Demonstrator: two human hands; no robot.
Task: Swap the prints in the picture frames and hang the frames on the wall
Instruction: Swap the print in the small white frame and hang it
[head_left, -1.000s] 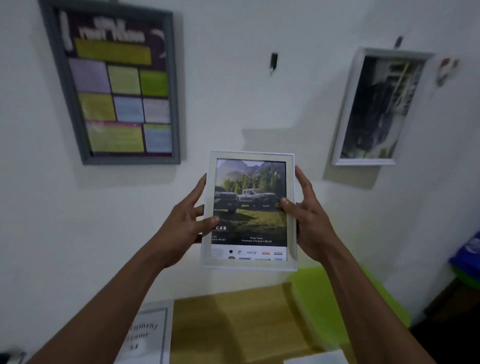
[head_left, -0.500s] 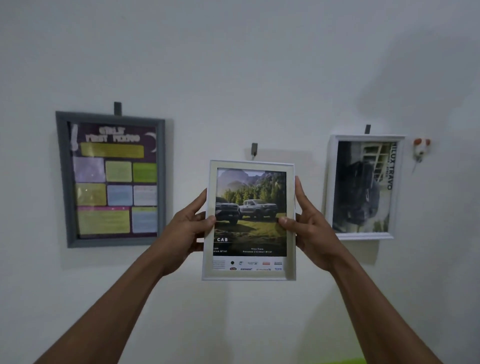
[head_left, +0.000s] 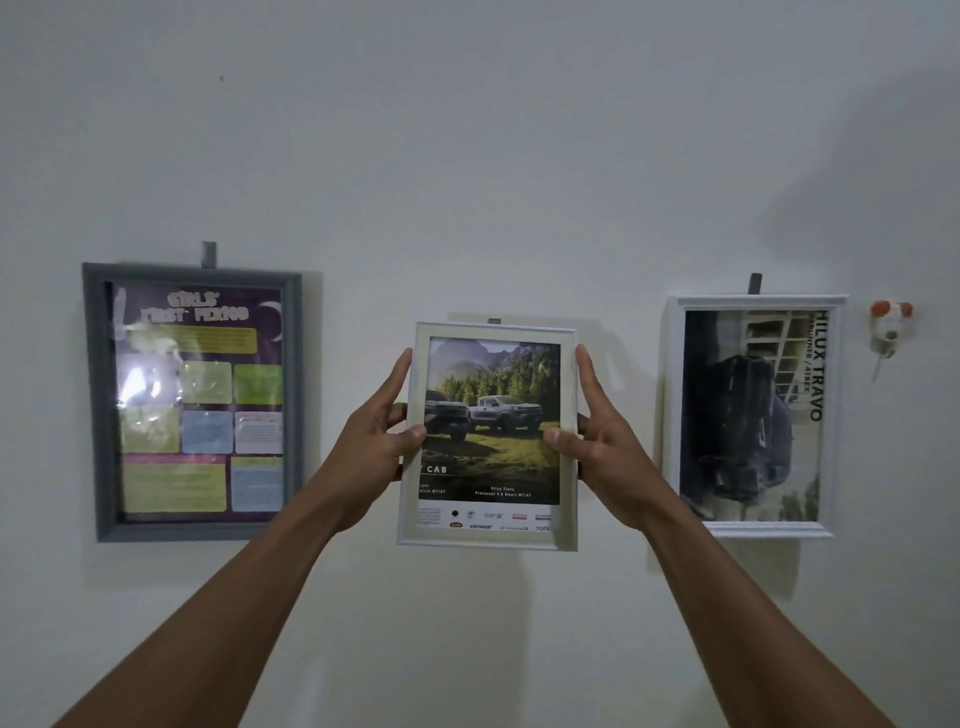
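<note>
White plastic or painted wood, I can't say which, but the white frame (head_left: 488, 539) is held upright against the wall (head_left: 467, 156), at the middle of the row, between two hung frames. The left hand (head_left: 376, 441) grips its left edge and the right hand (head_left: 610, 449) its right edge. Each thumb is pressed on the glass and each forefinger is stretched up along the side rail. The other fingers are curled behind, out of sight. Its print (head_left: 493, 410) shows two pickups on grass before pines and mountains. The word "CAB" reads at the lower left, with whatever stands before it covered by the left hand. The logos along the bottom are too small to read.

Only the top of a grey hook (head_left: 493, 321) peeps over the frame's upper rail. Whether the frame hangs on it, or even touches the wall, I cannot tell.

To the left hangs the grey frame (head_left: 101, 405) on its own hook (head_left: 209, 254). Glare washes out part of its purple poster (head_left: 208, 441), and the coloured panels are unreadable. To the right hangs the right frame (head_left: 674, 415), white too. Its picture is turned sideways, a dark vehicle that is hard to make out, with "HILUX TRAVO" running down the edge. Just beyond it, a small orange-and-white thing (head_left: 891, 325) sticks to the wall. I can't make out what it is.
</note>
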